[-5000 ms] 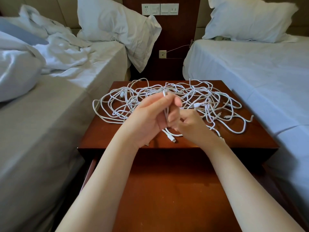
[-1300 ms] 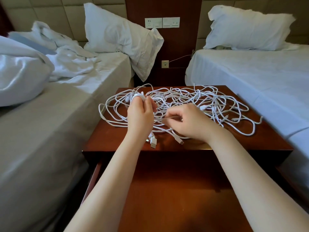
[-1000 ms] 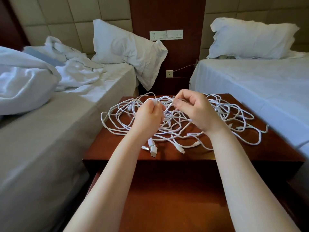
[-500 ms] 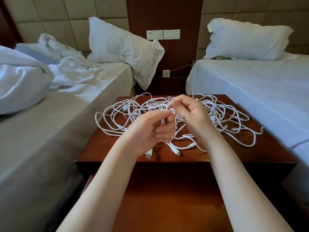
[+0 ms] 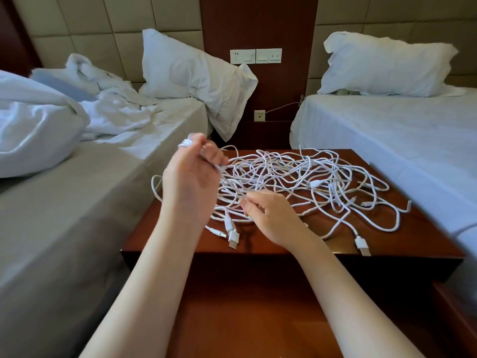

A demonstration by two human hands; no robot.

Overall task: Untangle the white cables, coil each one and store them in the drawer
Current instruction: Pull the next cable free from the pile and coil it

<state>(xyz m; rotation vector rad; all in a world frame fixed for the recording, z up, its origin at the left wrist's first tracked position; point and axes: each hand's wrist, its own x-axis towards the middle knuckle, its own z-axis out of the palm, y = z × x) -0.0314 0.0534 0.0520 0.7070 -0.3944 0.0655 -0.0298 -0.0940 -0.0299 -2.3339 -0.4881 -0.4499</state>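
White cables (image 5: 316, 184), uncountably tangled: left fingers (image 5: 209, 152) grip several loops, right fingers (image 5: 254, 203) pinch one.

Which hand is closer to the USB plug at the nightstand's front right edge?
Right. The right hand is left of the USB plug; the left hand is raised farther left, gripping looped cable.
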